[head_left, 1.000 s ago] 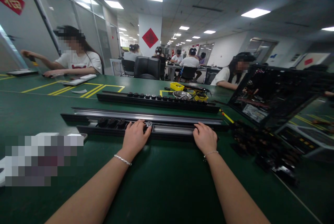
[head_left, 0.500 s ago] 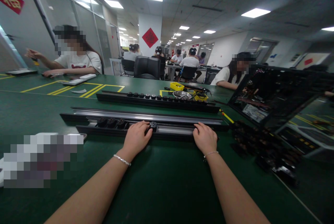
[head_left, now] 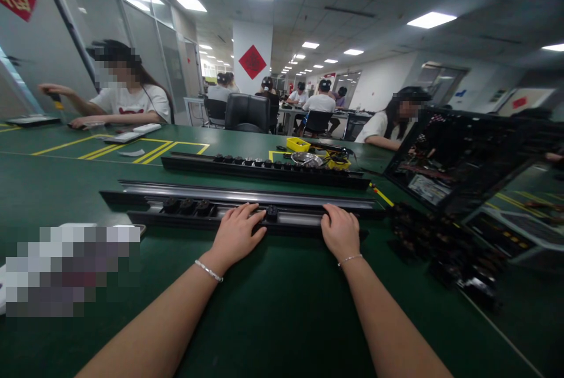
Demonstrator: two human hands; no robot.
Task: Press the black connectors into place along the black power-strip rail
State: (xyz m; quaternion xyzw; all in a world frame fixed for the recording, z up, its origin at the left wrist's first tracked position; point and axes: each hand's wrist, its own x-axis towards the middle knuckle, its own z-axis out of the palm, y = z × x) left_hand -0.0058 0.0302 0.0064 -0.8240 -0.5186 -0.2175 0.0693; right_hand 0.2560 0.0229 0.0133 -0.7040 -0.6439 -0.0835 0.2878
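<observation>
A long black rail (head_left: 300, 219) with a bright metal inner channel lies across the green table before me. My left hand (head_left: 239, 230) rests over its middle, fingers spread across the channel, with the index fingertip against a small black module (head_left: 272, 213). Farther left, several similar black modules (head_left: 187, 207) sit in the same channel. My right hand (head_left: 341, 228) is closed over the right part of the rail, its fingers bent over the far side; their tips are partly hidden. Just behind lies a second black rail (head_left: 198, 193) with a shiny channel.
Farther back lies another rail (head_left: 264, 169) filled with small modules, near yellow trays (head_left: 298, 144) and a metal dish (head_left: 307, 159). At right are a pile of black parts (head_left: 423, 231) and a black open-fronted case (head_left: 445, 160). Co-workers sit beyond the table.
My left hand has shifted right along the rail, and the small module beside its fingers has slid right too. My right hand has moved slightly left.
</observation>
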